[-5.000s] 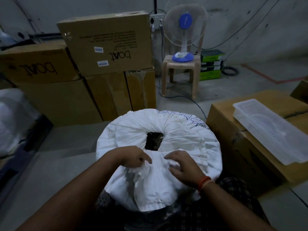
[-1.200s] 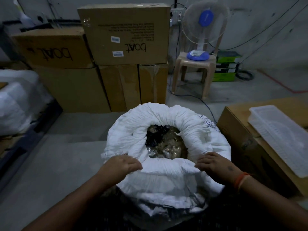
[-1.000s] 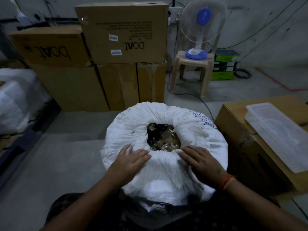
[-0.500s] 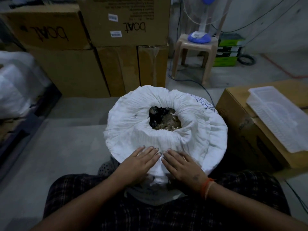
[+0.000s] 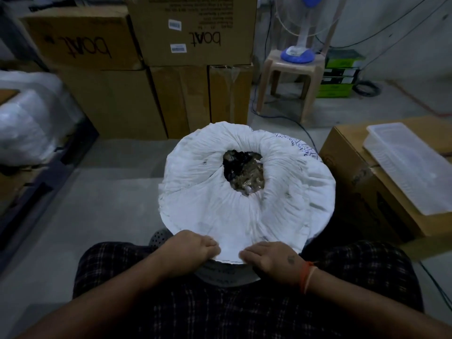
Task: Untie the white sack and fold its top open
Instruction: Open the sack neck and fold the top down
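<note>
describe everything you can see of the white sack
The white sack looks like woven plastic, wrinkled, standing upright on the floor between the person's knees. Its top is untied and rolled outward into a thick collar around a small central opening showing dark and brownish contents. Blue print marks the far right rim. The left hand and right hand press its near edge.

Dim light falls on a grey concrete floor (image 5: 102, 192). Stacked cardboard boxes (image 5: 190, 33) stand against the far wall (image 5: 403, 25), beside a plastic stool (image 5: 288, 77) carrying a blue-based fan (image 5: 297, 55).
</note>
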Demonstrator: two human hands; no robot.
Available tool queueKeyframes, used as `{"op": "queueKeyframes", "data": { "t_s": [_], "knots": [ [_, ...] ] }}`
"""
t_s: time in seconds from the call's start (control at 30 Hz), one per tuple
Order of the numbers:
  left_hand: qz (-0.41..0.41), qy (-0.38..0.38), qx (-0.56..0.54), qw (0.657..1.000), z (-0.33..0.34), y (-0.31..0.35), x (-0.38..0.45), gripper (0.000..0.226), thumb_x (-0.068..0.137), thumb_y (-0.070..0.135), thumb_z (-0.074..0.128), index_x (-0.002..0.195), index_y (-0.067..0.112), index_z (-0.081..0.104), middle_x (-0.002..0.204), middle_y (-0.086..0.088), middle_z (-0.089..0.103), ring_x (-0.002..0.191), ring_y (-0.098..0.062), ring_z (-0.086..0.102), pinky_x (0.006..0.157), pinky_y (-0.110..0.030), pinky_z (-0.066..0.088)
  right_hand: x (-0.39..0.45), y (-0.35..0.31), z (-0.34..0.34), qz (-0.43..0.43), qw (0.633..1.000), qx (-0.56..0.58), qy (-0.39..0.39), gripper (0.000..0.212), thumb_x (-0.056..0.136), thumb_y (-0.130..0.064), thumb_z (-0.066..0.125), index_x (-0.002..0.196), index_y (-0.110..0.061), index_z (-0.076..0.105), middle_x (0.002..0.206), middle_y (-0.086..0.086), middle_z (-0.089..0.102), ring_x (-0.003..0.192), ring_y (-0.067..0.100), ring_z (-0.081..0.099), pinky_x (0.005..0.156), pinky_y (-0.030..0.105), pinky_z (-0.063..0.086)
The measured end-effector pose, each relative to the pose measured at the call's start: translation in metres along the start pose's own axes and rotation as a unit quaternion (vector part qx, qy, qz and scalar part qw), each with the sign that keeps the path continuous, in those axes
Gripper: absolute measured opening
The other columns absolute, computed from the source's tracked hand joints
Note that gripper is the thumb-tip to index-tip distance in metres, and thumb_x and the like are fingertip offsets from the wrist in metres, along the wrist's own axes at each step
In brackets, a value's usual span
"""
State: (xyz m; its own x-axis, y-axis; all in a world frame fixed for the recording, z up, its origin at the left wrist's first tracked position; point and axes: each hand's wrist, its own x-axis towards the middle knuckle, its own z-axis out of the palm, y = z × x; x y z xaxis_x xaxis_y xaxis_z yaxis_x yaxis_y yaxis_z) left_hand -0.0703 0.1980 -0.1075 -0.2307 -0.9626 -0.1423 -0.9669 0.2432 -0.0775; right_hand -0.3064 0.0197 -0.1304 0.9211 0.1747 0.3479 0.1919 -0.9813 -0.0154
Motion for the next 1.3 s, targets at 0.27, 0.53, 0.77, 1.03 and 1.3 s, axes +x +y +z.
{"op": "queueKeyframes", "data": {
  "t_s": [0.27, 0.53, 0.77, 1.03, 1.3],
  "knots": [
    [-0.041, -0.076, -0.126, 0.988, -0.013, 0.001, -0.003, 0.052, 0.091, 0.033, 0.049, 0.141, 0.031, 0.065, 0.153, 0.014, 0.063, 0.123, -0.021, 0.07, 0.096, -0.037, 0.057, 0.009, 0.0, -0.001, 0.031, 0.995, 0.059, -0.074, 0.021, 0.092, -0.033, 0.055, 0.102, -0.023, 0.071, 0.089, -0.004, 0.074, 0.077, 0.019, 0.072, 0.058, 0.028, 0.056],
    [-0.21, 0.2, -0.303, 0.908, -0.023, -0.026, 0.019, 0.042, 0.097, 0.05, 0.059, 0.126, 0.028, 0.08, 0.119, 0.01, 0.083, 0.107, -0.005, 0.077, 0.095, -0.026, 0.06, 0.016, 0.08, -0.043, 0.303, 0.916, 0.179, 0.194, 0.017, 0.094, -0.023, 0.067, 0.105, -0.017, 0.078, 0.1, 0.0, 0.076, 0.092, 0.02, 0.07, 0.076, 0.041, 0.059],
    [-0.335, 0.35, -0.397, 0.78, -0.044, -0.113, 0.084, 0.027, 0.097, 0.027, 0.074, 0.122, 0.022, 0.081, 0.131, 0.003, 0.078, 0.118, -0.01, 0.071, 0.1, -0.03, 0.059, 0.046, 0.196, -0.056, 0.406, 0.838, 0.307, 0.198, 0.017, 0.092, -0.016, 0.077, 0.106, -0.025, 0.079, 0.115, -0.005, 0.072, 0.117, 0.014, 0.064, 0.092, 0.034, 0.056],
    [-0.416, 0.287, -0.485, 0.714, -0.035, -0.244, 0.149, 0.027, 0.099, 0.019, 0.076, 0.126, 0.023, 0.078, 0.151, -0.012, 0.056, 0.134, -0.026, 0.058, 0.112, -0.041, 0.049, 0.083, 0.33, -0.05, 0.456, 0.749, 0.465, 0.125, 0.024, 0.094, -0.005, 0.07, 0.117, 0.002, 0.074, 0.127, 0.017, 0.072, 0.11, 0.014, 0.067, 0.09, 0.012, 0.053],
    [-0.328, 0.098, -0.618, 0.708, -0.027, -0.299, 0.168, 0.037, 0.089, 0.042, 0.084, 0.123, 0.029, 0.078, 0.133, 0.011, 0.069, 0.107, 0.007, 0.069, 0.079, -0.017, 0.053, 0.087, 0.387, -0.018, 0.494, 0.697, 0.519, -0.031, 0.026, 0.094, -0.014, 0.072, 0.121, -0.012, 0.075, 0.117, 0.008, 0.074, 0.104, 0.02, 0.065, 0.088, 0.026, 0.05]
  ]
}}
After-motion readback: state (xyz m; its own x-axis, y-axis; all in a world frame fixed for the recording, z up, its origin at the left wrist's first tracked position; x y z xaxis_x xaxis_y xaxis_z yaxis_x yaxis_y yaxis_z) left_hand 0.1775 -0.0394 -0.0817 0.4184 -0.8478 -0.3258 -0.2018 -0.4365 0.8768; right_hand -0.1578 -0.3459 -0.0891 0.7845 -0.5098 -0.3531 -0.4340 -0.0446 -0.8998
